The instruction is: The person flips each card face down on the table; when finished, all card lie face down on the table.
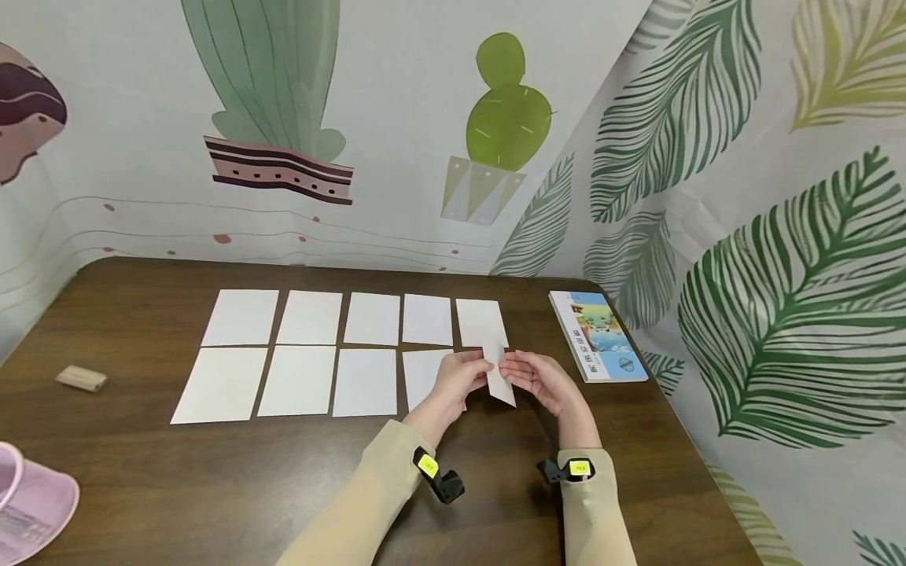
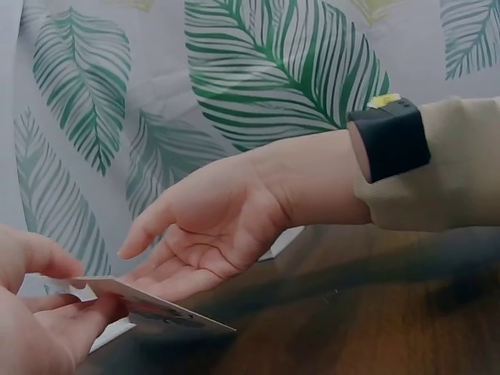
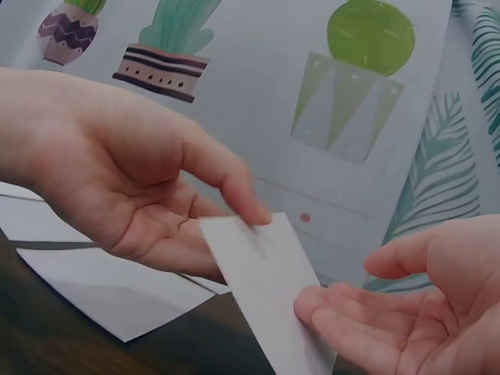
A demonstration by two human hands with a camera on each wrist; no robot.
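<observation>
The left hand (image 1: 463, 376) pinches a blank white card (image 1: 499, 373) just left of the book (image 1: 598, 336), above the bench (image 1: 212, 487). The right hand (image 1: 541, 380), fingers spread, touches it underneath. The book's cover writing is unreadable.

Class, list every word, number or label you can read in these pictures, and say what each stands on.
Nothing can be read.
Colourful picture book: characters along the cover edge, too small.
Yellow tags on black wrist bands: marks too small.
White paper cards: blank.
</observation>
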